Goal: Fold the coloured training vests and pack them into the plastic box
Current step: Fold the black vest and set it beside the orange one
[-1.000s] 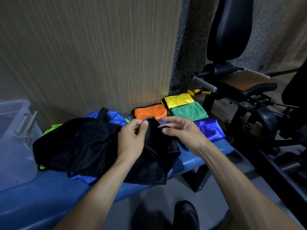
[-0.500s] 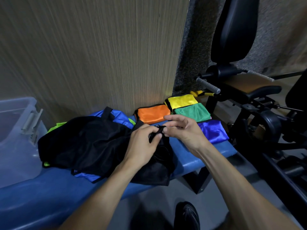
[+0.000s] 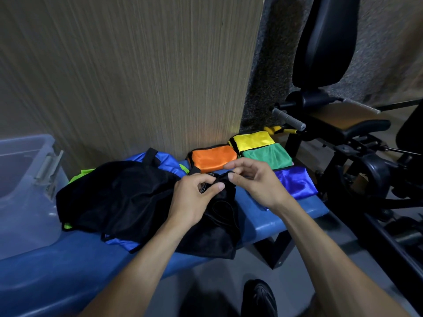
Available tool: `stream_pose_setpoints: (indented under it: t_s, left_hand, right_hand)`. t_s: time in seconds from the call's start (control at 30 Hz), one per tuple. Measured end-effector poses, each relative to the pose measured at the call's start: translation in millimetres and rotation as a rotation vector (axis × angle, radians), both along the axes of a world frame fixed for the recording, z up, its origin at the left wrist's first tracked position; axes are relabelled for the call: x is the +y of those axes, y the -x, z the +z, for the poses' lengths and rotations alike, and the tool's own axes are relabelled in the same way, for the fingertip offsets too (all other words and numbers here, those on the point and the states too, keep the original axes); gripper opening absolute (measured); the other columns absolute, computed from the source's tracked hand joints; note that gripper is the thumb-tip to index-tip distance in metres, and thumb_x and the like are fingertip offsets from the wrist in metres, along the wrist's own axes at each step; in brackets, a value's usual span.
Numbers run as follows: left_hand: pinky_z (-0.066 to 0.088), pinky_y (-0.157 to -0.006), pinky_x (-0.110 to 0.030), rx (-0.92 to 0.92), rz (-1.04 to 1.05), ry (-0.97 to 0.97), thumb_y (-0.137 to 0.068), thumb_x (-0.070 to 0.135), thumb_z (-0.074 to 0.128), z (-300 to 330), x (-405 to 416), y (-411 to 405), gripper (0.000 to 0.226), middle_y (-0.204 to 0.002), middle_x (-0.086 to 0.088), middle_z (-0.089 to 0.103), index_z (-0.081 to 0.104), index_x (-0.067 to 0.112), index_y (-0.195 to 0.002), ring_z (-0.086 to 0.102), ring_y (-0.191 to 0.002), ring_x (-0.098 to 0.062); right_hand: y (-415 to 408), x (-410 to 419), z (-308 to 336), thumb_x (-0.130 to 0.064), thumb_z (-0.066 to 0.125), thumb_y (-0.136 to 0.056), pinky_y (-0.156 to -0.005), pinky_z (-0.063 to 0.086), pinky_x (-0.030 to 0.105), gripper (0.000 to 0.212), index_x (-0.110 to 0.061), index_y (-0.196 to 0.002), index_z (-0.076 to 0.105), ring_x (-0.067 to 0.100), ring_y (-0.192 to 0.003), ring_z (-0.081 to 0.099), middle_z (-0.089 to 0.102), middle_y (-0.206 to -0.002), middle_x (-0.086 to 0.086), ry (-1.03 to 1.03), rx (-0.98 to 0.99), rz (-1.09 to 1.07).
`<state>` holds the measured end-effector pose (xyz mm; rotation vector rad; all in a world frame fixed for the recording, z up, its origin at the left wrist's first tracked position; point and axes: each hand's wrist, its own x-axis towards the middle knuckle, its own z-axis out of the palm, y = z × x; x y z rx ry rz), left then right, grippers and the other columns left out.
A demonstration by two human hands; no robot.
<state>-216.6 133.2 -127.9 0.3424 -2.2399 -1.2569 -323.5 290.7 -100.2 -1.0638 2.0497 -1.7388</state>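
The black vest [image 3: 137, 202] lies bunched on the blue bench [image 3: 57, 271], over a blue vest [image 3: 167, 160]. Both hands have closed in since a second ago: the left hand [image 3: 192, 202] and right hand [image 3: 256, 181] now pinch the same gathered edge, fingertips almost touching. Folded orange [image 3: 212, 157], yellow [image 3: 251, 140], green [image 3: 267, 155] and purple [image 3: 295, 184] vests are unmoved. The plastic box [image 3: 25, 179] stands at left.
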Motion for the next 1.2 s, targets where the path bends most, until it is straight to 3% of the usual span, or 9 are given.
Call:
stream_pose_setpoints:
  t_s: [0.07,0.23,0.33,0.53,0.6,0.73,0.87,1.0,1.2]
  left_hand:
    - [0.039,-0.065,-0.010,-0.018,-0.018,0.023,-0.086,0.027,0.080,1.3,1.3,-1.7,0.003,-0.073,0.022,0.066,0.077,0.026,-0.086,0.055,-0.066,0.007]
    - [0.051,-0.069,-0.041,-0.066,-0.142,-0.014,-0.097,0.032,0.067,-1.8,-2.0,-1.8,0.023,-0.073,-0.004,0.067,0.072,0.020,-0.078,0.056,-0.066,-0.013]
    - [0.052,-0.077,-0.029,-0.049,-0.176,-0.181,-0.097,0.028,0.067,0.1,-3.6,-2.7,0.019,-0.078,0.009,0.074,0.077,0.028,-0.080,0.064,-0.076,-0.003]
    - [0.050,-0.076,-0.027,-0.046,-0.238,-0.377,-0.098,0.024,0.066,3.6,-4.6,-3.9,0.022,-0.079,0.005,0.073,0.077,0.021,-0.080,0.063,-0.077,-0.006]
    - [0.050,-0.078,-0.029,-0.042,-0.228,-0.374,-0.100,0.023,0.063,2.7,-5.0,-4.0,0.023,-0.080,0.005,0.072,0.076,0.020,-0.081,0.063,-0.079,-0.007]
    - [0.052,-0.084,-0.040,-0.043,-0.211,-0.351,-0.102,0.025,0.060,-0.1,-6.7,-2.4,0.024,-0.082,0.002,0.073,0.075,0.022,-0.084,0.064,-0.082,-0.011]
    - [0.053,-0.086,-0.052,-0.049,-0.226,-0.290,-0.099,0.034,0.061,-1.9,-5.3,-2.8,0.018,-0.088,-0.012,0.072,0.075,0.027,-0.089,0.063,-0.082,-0.016]
    - [0.046,-0.074,-0.021,-0.074,-0.111,-0.057,-0.099,0.028,0.065,-2.9,-4.3,-2.8,0.016,-0.080,0.018,0.069,0.072,0.033,-0.085,0.059,-0.075,0.004]
    - [0.040,-0.071,-0.010,-0.093,-0.052,0.068,-0.096,0.026,0.068,-3.5,-3.4,-4.4,0.009,-0.089,0.017,0.069,0.075,0.029,-0.091,0.059,-0.078,0.006]
  right_hand:
    - [1.2,-0.4,1.5,-0.004,0.070,-0.093,-0.081,0.051,0.026,0.016,-0.007,-0.109,0.072,0.012,-0.083,0.061,0.063,-0.085,0.009,0.066,-0.020,-0.012]
    - [-0.4,-2.5,5.6,0.005,0.059,-0.097,-0.062,0.042,0.010,0.021,0.001,-0.114,0.070,-0.001,-0.066,0.056,0.063,-0.083,0.006,0.096,-0.142,0.007]
    - [5.3,-1.7,2.6,0.004,0.058,-0.098,-0.069,0.047,0.015,0.021,-0.003,-0.112,0.072,0.005,-0.072,0.059,0.064,-0.082,0.004,0.066,-0.130,-0.013]
    - [9.8,-1.8,-5.4,-0.006,0.066,-0.097,-0.078,0.052,0.020,0.011,-0.011,-0.101,0.074,0.006,-0.084,0.068,0.074,-0.091,0.006,-0.031,0.108,-0.174]
    - [10.8,-2.9,-6.7,-0.017,0.065,-0.099,-0.072,0.050,0.024,0.008,-0.015,-0.094,0.072,0.005,-0.079,0.066,0.073,-0.084,-0.003,-0.060,0.174,-0.255]
    - [5.5,-0.3,-3.5,-0.041,0.068,-0.095,-0.066,0.046,0.031,0.032,-0.014,-0.078,0.066,0.007,-0.069,0.056,0.062,-0.071,-0.002,-0.085,0.192,-0.184]
    - [2.3,-5.3,-5.4,-0.028,0.080,-0.087,-0.070,0.046,0.021,0.018,-0.014,-0.079,0.073,0.002,-0.072,0.060,0.068,-0.077,-0.006,-0.129,0.214,-0.100]
    - [4.2,-2.0,2.0,-0.010,0.076,-0.090,-0.074,0.050,0.022,0.010,-0.004,-0.085,0.068,0.010,-0.075,0.062,0.069,-0.078,0.006,0.002,0.008,-0.007]
    - [3.6,-0.5,5.0,0.005,0.070,-0.089,-0.073,0.044,0.029,0.023,-0.010,-0.083,0.054,0.020,-0.076,0.049,0.056,-0.074,0.000,-0.055,-0.131,0.057]
